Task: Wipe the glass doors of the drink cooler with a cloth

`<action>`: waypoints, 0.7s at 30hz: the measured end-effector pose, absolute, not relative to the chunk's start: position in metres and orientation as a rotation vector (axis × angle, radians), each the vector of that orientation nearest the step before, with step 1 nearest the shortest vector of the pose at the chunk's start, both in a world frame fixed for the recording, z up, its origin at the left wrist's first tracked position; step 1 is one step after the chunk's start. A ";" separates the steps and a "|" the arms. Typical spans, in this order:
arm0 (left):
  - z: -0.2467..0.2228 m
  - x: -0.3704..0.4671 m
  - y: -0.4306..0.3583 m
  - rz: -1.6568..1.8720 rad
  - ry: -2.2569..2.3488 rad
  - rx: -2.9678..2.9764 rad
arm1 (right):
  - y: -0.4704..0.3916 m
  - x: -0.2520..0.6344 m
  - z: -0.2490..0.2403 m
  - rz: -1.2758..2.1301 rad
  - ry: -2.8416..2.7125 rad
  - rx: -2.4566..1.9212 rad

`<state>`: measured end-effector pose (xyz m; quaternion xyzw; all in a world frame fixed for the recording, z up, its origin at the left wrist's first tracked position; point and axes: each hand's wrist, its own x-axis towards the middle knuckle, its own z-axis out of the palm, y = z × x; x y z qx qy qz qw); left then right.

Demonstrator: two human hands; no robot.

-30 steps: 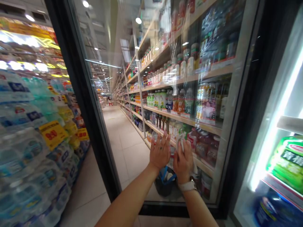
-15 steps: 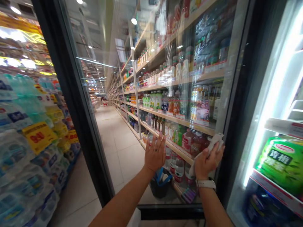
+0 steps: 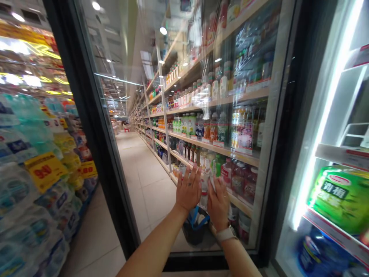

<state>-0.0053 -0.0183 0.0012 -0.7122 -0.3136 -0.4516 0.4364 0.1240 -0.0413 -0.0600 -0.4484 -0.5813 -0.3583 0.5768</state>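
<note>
A large glass door (image 3: 161, 231) in a black frame stands in front of me. My left hand (image 3: 188, 190) lies flat against the pane, fingers spread and pointing up, with nothing in it. Just to its right, my right hand (image 3: 219, 200) presses a pale cloth (image 3: 212, 181) to the same glass. Most of the cloth is hidden under the fingers. A pale watch band (image 3: 226, 234) circles my right wrist. Through the pane, low down behind my hands, shows a dark bucket (image 3: 194, 234) with a blue strip across it.
Shelves of bottled drinks (image 3: 213, 130) run along the aisle behind the glass. To the right is a lit cooler with a green-labelled pack (image 3: 331, 198). Stacked wrapped bottles (image 3: 25, 207) with yellow price signs (image 3: 46, 171) stand at left. A tiled floor (image 3: 131, 161) stretches away.
My right hand has swept left across the glass with the cloth, from beside the right frame to next to my left hand. The left hand stays in place.
</note>
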 end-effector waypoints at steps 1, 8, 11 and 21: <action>0.001 -0.005 -0.019 -1.122 -0.786 -1.782 | -0.042 0.138 -0.059 -0.836 -1.310 -1.082; 0.000 -0.003 -0.023 -1.155 -0.794 -1.802 | -0.043 0.225 -0.046 -0.684 -0.726 -1.217; 0.000 -0.003 -0.026 -1.159 -0.786 -1.801 | -0.040 0.217 -0.043 -0.672 -0.665 -1.196; 0.000 -0.006 -0.027 -1.125 -0.792 -1.779 | -0.042 0.097 -0.055 -0.740 -1.281 -0.954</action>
